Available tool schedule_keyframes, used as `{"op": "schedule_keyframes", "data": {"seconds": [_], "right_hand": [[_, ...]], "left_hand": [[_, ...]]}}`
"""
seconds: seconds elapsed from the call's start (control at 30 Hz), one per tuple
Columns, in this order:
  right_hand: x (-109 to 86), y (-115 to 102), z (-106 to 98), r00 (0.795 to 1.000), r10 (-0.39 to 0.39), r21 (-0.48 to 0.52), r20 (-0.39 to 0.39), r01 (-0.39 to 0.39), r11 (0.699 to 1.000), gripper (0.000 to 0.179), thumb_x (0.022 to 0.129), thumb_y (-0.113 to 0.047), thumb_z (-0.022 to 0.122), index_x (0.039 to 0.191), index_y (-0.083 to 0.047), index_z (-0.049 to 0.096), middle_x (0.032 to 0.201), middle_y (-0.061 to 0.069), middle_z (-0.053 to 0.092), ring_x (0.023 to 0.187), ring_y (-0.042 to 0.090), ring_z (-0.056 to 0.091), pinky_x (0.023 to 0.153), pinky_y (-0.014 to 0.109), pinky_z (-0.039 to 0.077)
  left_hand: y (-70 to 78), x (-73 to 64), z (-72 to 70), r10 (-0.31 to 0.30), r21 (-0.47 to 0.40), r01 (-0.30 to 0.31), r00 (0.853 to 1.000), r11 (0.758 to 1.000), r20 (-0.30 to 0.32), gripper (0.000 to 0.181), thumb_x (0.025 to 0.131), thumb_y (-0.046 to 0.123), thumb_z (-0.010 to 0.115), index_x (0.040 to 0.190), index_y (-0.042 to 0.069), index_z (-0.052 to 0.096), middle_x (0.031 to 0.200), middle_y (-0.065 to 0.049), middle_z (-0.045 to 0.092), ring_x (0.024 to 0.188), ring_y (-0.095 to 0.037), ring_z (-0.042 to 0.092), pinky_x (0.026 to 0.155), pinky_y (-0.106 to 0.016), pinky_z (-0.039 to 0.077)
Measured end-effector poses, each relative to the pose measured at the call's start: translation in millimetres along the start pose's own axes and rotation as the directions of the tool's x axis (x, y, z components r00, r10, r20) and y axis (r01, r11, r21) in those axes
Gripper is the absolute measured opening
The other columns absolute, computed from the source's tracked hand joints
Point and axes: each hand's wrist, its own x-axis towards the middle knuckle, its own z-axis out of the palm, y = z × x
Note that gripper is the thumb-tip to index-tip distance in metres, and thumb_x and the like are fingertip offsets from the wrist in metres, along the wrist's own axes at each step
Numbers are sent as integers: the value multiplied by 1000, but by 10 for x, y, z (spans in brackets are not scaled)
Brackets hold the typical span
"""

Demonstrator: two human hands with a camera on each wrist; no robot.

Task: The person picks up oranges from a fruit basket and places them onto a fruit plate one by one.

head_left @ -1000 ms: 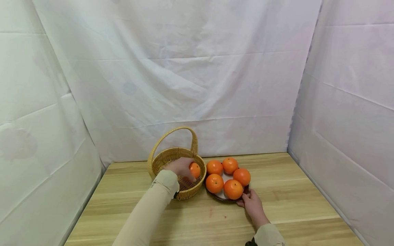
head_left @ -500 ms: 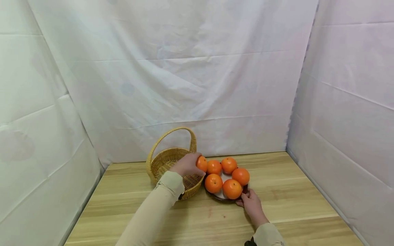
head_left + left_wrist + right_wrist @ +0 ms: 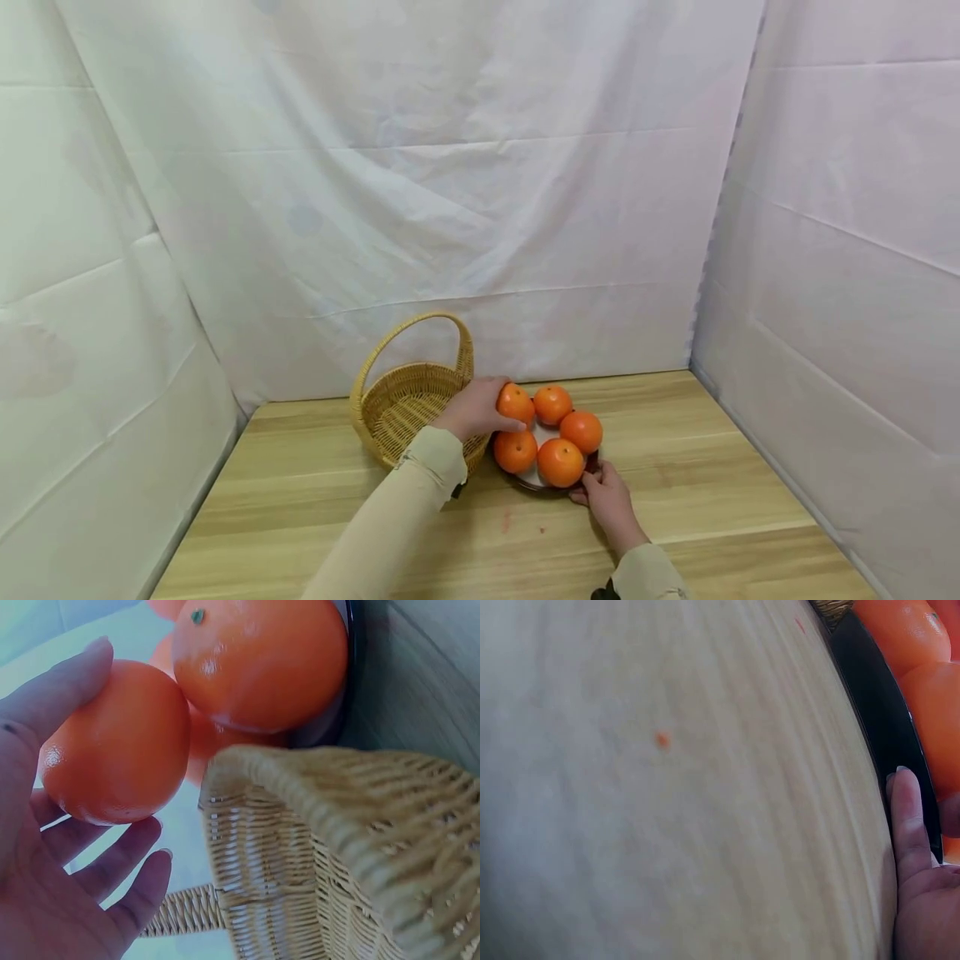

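My left hand (image 3: 480,408) reaches over the right rim of a wicker basket (image 3: 408,408) and holds an orange (image 3: 120,742) at the plate's left side. In the left wrist view the thumb lies along one side of this orange, with fingers bent round the other. The held orange sits close against a larger-looking orange (image 3: 262,660) on the plate. A dark-rimmed plate with a pale inside (image 3: 545,435) bears several oranges in a ring. My right hand (image 3: 611,504) pinches the plate's near right rim, one finger against its black outer wall (image 3: 881,712).
The basket's arched handle (image 3: 412,321) rises at the back left, and its woven inside shows bare. Small reddish marks (image 3: 662,740) dot the wooden table (image 3: 712,483). White cloth (image 3: 450,208) hangs behind and along both sides.
The left hand has lifted the orange out of the basket and carried it right, over the rim, to the plate. The right hand stays at the plate's rim.
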Motion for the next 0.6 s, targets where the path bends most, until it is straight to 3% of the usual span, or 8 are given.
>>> {"op": "schedule_keyframes", "data": {"seconds": [0.2, 0.33, 0.47, 0.6], "right_hand": [[8, 5, 2, 1000, -4, 3, -3, 4, 1000, 52, 107, -11, 42, 151, 12, 26, 100, 18, 54, 85, 17, 68, 78, 33, 61], [5, -2, -4, 1000, -3, 5, -3, 3, 1000, 51, 107, -10, 42, 150, 13, 28, 100, 18, 55, 85, 17, 68, 78, 33, 61], [3, -6, -4, 1000, 6, 3, -7, -6, 1000, 50, 106, -10, 42, 149, 13, 29, 100, 18, 54, 84, 16, 68, 78, 32, 61], [13, 4, 6, 1000, 4, 4, -11, -4, 1000, 50, 106, -9, 42, 149, 13, 29, 99, 17, 54, 83, 16, 68, 77, 32, 61]], "left_hand": [[77, 18, 55, 16, -39, -17, 999, 999, -39, 68, 78, 49, 82, 135, 18, 59, 122, 1, 67, 107, -17, 62, 95, -38, 51], [111, 30, 112, 46, -110, -53, 997, 993, -69, 55, 79, 41, 82, 126, 22, 63, 114, 6, 68, 99, -12, 63, 91, -35, 52], [130, 49, 183, 74, -178, -89, 993, 980, -90, 60, 78, 37, 84, 132, 30, 59, 119, 12, 67, 103, -8, 63, 94, -34, 52], [143, 50, 238, 47, -167, -60, 995, 984, -83, 71, 80, 43, 82, 142, 31, 52, 133, 9, 61, 115, -12, 61, 100, -37, 50]]}}
